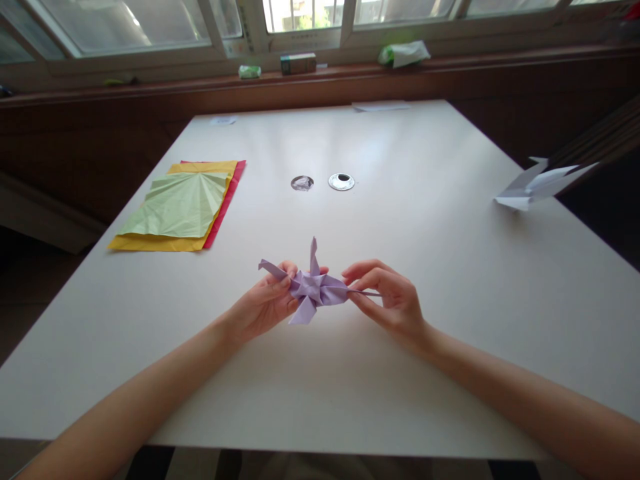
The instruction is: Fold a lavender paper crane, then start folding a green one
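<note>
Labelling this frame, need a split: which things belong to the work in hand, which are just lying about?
In use:
purple folded paper
left hand and right hand, both holding it

Apparently lying about:
stacked coloured sheets
white folded paper
windowsill box

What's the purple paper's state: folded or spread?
Folded. The purple paper, held in the left hand and right hand, has a layered middle and jutting points.

Office-like room: white desk [320,393], round desktop cable holes [341,186], windows [125,27].
</note>
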{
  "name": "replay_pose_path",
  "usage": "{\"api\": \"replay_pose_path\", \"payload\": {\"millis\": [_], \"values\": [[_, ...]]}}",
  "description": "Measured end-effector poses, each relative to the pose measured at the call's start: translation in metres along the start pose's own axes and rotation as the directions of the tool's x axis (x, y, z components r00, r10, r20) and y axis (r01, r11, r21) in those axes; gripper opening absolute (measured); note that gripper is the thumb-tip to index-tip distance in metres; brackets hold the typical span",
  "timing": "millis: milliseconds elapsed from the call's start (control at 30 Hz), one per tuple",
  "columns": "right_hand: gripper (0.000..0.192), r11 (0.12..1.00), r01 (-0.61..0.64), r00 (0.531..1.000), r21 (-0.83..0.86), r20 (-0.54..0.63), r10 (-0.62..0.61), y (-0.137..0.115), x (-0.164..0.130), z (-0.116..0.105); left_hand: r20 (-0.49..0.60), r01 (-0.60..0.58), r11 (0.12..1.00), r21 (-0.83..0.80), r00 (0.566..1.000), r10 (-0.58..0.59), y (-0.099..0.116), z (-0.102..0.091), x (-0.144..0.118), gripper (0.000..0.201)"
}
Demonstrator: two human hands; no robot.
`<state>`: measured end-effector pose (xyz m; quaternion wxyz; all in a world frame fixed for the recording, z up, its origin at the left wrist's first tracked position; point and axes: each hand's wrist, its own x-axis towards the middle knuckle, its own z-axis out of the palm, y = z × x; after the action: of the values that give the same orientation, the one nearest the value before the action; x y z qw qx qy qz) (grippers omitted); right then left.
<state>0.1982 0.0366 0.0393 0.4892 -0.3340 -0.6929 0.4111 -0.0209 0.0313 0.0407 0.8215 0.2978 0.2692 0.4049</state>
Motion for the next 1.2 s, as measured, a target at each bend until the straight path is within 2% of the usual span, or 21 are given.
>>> {"api": "replay_pose_path", "payload": {"millis": [300,500,767,967,1200], "values": [[0.008,0.989,0.045,0.999,-0.142,0.036,-0.041,0.0031,0.0027,-0.0008,0.060,0.025,1.000,0.009,0.998,-0.026,0.0024,0.0013,-0.0015,0.012],[0.010,0.959,0.091,0.996,-0.269,0.023,-0.088,0.0015,0.0030,-0.0001,0.027,0.010,0.997,0.080,1.000,-0.012,0.0011,0.0017,0.0002,0.012],[0.015,0.848,0.245,0.964,-0.470,0.024,-0.265,0.0011,0.0033,0.0012,-0.022,-0.043,0.980,0.194,0.999,0.048,-0.0018,0.0042,0.0010,0.012],[0.010,0.819,0.244,0.964,-0.519,0.034,-0.265,0.0061,0.0033,0.0012,-0.030,-0.077,0.969,0.236,0.996,0.087,-0.0035,0.0048,0.0014,0.013],[0.008,0.787,0.291,0.954,-0.544,0.108,-0.279,0.0066,0.0020,0.0009,-0.117,-0.093,0.969,0.230,0.986,0.122,-0.0039,0.0047,0.0038,0.015]]}}
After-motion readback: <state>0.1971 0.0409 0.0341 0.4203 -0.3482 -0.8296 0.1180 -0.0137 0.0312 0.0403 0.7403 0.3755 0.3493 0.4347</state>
